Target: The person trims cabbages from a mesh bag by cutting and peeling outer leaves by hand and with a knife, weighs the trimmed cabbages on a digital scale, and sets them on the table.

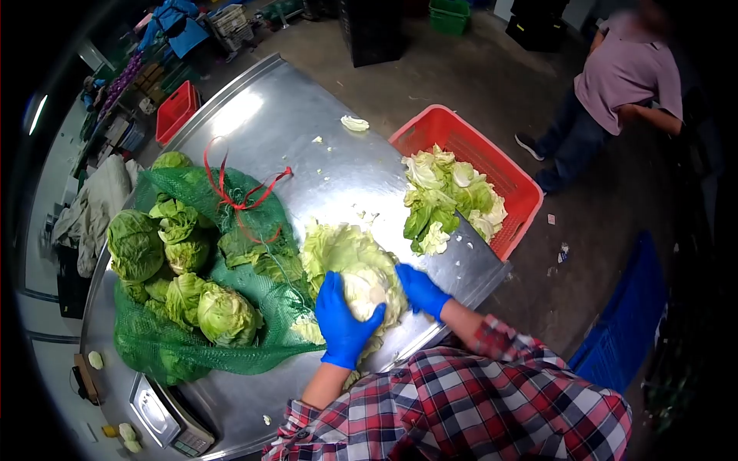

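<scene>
A pale green cabbage (374, 286) lies stem end up on the metal table, with loose outer leaves (327, 250) spread around its far side. Blue gloves cover both of my hands. My left hand (344, 319) curves round the near left side of the cabbage, its thumb near the stem. From the right, my right hand (421, 290) presses against the cabbage's edge with its fingers held together; the fingertips are partly hidden by leaves. To the left, a green mesh bag (284, 355) lies opened with several whole cabbages (229, 315) in it and a red tie (231, 201) on top.
At the table's right edge stands a red crate (511, 173), with a pile of torn cabbage leaves (453, 192) at it. A scale (173, 419) sits at the lower left. Leaf scraps (354, 123) dot the table (288, 104). A person (615, 84) stands beyond the crate.
</scene>
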A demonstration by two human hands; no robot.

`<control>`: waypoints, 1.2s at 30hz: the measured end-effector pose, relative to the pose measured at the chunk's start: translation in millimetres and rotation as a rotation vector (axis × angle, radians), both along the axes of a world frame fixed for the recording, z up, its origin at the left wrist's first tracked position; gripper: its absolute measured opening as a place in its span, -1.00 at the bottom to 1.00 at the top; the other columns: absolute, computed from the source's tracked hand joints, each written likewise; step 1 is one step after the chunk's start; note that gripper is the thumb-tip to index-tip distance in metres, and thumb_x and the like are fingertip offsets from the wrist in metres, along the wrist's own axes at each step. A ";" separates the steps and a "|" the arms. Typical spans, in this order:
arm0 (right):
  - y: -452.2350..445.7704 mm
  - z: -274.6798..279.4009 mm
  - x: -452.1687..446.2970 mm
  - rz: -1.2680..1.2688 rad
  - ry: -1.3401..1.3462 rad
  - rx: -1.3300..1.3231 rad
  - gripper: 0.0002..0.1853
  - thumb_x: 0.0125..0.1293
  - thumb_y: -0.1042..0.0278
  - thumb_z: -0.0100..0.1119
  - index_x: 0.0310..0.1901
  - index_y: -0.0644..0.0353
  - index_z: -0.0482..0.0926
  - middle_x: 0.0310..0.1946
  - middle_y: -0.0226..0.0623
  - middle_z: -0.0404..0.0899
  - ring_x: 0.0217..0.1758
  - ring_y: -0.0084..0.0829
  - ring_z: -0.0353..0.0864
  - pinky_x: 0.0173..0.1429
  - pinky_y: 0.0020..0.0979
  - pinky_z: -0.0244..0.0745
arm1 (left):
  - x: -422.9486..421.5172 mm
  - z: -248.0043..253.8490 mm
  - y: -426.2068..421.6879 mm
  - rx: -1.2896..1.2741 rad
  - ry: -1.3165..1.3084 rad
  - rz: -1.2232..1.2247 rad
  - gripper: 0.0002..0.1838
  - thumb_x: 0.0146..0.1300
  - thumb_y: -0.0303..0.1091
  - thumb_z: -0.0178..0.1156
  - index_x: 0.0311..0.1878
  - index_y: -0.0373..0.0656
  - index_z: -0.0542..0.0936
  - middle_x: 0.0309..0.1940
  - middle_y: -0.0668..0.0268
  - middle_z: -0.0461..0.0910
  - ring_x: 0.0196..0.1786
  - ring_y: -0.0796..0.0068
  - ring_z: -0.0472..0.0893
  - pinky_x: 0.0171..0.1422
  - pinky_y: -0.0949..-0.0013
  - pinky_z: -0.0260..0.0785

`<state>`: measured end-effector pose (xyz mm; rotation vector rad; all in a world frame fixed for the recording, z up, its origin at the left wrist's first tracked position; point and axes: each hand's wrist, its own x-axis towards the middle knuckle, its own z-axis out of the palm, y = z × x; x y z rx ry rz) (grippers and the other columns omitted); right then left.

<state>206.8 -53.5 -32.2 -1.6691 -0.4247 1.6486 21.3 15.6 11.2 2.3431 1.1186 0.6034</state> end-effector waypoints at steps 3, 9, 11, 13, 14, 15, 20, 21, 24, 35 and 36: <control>7.1 11.6 -0.5 -0.002 -0.037 0.159 -0.32 0.37 -0.14 0.00 0.32 0.22 0.20 -0.21 -0.16 0.49 -0.46 -0.47 0.50 -0.51 -0.46 0.46 | -21.2 -12.2 -11.2 -0.083 -0.186 0.003 0.06 -0.13 -0.10 0.49 0.38 -0.37 0.14 0.35 -0.02 0.20 0.39 0.06 0.22 0.47 0.14 0.03; 31.8 11.8 -2.6 0.150 0.014 0.245 -0.18 0.32 -0.20 0.06 0.36 0.32 0.13 0.14 0.02 0.42 -0.50 -0.60 0.44 -0.54 -0.54 0.40 | -27.7 -14.7 -15.1 -0.169 -0.384 0.089 0.06 -0.10 -0.14 0.47 0.42 -0.32 0.10 0.41 -0.02 0.11 0.44 0.01 0.12 0.51 0.12 -0.08; 44.7 38.6 16.2 0.217 -0.112 0.290 -0.22 0.29 -0.19 0.09 0.31 0.33 0.25 0.09 0.00 0.48 -0.28 -0.44 0.56 -0.21 -0.41 0.52 | -17.2 2.4 -22.0 -0.244 -0.471 0.070 0.04 -0.05 -0.16 0.45 0.43 -0.29 0.08 0.43 0.01 0.06 0.47 0.05 0.07 0.52 0.14 -0.11; 59.9 79.1 35.3 0.406 -0.296 0.382 -0.25 0.27 -0.18 0.11 0.28 0.28 0.31 0.04 0.00 0.54 -0.06 -0.31 0.59 0.07 -0.34 0.47 | -15.8 15.0 -21.9 -0.174 -0.432 -0.051 0.05 -0.05 -0.11 0.45 0.44 -0.24 0.08 0.43 -0.01 0.07 0.44 0.01 0.11 0.50 0.10 -0.09; 66.0 108.0 44.1 0.565 -0.420 0.392 -0.27 0.26 -0.19 0.12 0.28 0.23 0.34 0.01 0.01 0.56 0.04 -0.25 0.58 0.18 -0.31 0.41 | -13.5 21.0 -21.1 -0.169 -0.416 -0.100 0.03 -0.04 -0.10 0.45 0.44 -0.21 0.10 0.43 -0.03 0.07 0.43 -0.03 0.13 0.49 0.08 -0.07; 74.2 88.5 48.8 0.631 -0.482 0.462 -0.28 0.25 -0.22 0.10 0.29 0.14 0.34 -0.01 0.05 0.57 0.07 -0.18 0.58 0.17 -0.29 0.43 | -7.7 37.0 -20.7 -0.152 -0.228 -0.102 0.02 -0.05 -0.08 0.45 0.44 -0.18 0.13 0.42 -0.07 0.08 0.40 -0.07 0.16 0.46 0.07 -0.02; 103.3 33.4 46.1 0.565 -0.549 0.570 -0.32 0.26 -0.19 0.09 0.30 0.05 0.34 0.07 0.11 0.51 0.13 0.01 0.52 0.21 -0.20 0.40 | 24.0 13.7 6.6 -0.086 -0.087 -0.284 0.00 -0.05 -0.01 0.43 0.43 -0.13 0.18 0.39 -0.13 0.12 0.38 -0.14 0.20 0.41 0.03 0.10; 102.9 29.2 50.1 0.433 -0.583 0.574 -0.32 0.27 -0.16 0.11 0.30 0.09 0.34 0.09 0.08 0.50 0.14 -0.02 0.52 0.21 -0.21 0.40 | 25.4 15.8 14.9 -0.114 -0.086 -0.270 -0.01 -0.05 0.01 0.43 0.42 -0.14 0.19 0.37 -0.09 0.18 0.39 -0.10 0.20 0.42 0.04 0.09; 81.5 22.1 58.7 0.092 -0.515 0.507 -0.35 0.32 -0.10 0.09 0.28 0.21 0.33 0.12 0.05 0.49 0.16 -0.10 0.52 0.20 -0.28 0.40 | 27.2 11.5 32.7 -0.106 -0.113 -0.214 -0.07 -0.09 0.07 0.45 0.32 -0.17 0.33 0.21 0.00 0.39 0.26 0.01 0.35 0.34 0.11 0.19; -11.9 43.9 20.5 0.216 -0.794 0.300 -0.34 0.42 -0.15 -0.16 0.38 0.13 0.14 0.09 0.15 0.46 -0.01 0.06 0.56 0.03 -0.12 0.47 | 52.5 -2.7 18.9 -0.040 -0.073 -0.069 -0.01 -0.14 0.10 0.48 0.27 -0.30 0.29 0.14 -0.08 0.36 0.18 -0.05 0.37 0.26 0.10 0.26; -8.0 30.6 22.9 0.210 -0.830 0.340 -0.35 0.41 -0.14 -0.16 0.37 0.13 0.15 0.07 0.14 0.47 -0.01 0.06 0.57 0.03 -0.12 0.47 | 52.6 -5.8 17.6 -0.079 -0.100 -0.068 -0.01 -0.13 0.11 0.47 0.26 -0.33 0.29 0.18 -0.12 0.34 0.21 -0.07 0.36 0.28 0.08 0.25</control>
